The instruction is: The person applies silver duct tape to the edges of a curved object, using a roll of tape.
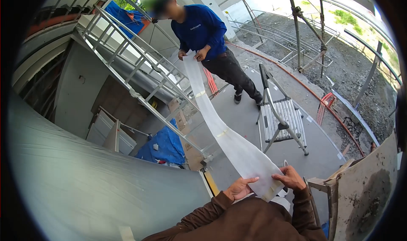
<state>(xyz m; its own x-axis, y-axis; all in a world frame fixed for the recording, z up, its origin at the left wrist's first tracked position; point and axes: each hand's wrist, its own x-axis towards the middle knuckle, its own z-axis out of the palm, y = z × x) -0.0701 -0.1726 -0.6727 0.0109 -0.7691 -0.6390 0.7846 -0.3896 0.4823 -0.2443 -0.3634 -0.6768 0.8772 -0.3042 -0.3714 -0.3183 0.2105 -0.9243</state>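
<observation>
A long white strip of material with several pale tape pieces across it stretches from me to a co-worker in a blue shirt. My left hand grips its near end at the left edge, the thumb on top. At the right edge my right hand is closed on the same strip, fingers partly over it. The co-worker's two hands hold the far end at waist height. Between us the strip hangs in a slight curve.
A metal step stool stands right of the strip. Metal scaffold frames rise at the left, near a blue tarp. Plastic-covered surface lies at lower left. A stained board stands at lower right. An orange hose crosses the ground.
</observation>
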